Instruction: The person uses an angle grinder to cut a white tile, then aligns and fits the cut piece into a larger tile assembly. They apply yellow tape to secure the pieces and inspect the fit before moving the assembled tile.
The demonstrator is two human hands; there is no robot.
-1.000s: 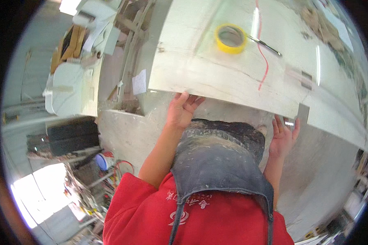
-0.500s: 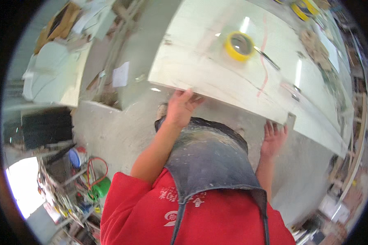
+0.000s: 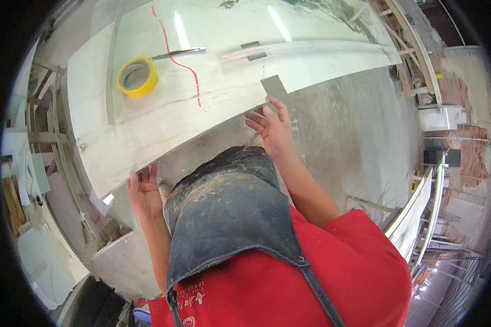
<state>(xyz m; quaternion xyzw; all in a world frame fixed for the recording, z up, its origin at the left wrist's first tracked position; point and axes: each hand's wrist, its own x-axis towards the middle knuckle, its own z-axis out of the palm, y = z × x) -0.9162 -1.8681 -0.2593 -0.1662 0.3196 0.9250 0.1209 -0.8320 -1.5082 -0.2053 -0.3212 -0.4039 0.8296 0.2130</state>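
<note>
Head view, notched white slab (image 3: 229, 82), glossy, faintly veined, red-marked

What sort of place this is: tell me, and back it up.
Likely a workshop, perhaps for stone: a large pale slab notched at its edge, a red line marked on it, and a stained apron.

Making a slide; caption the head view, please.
Left hand and right hand at the near edge of a pale slab, yellow tape roll on top.
</note>
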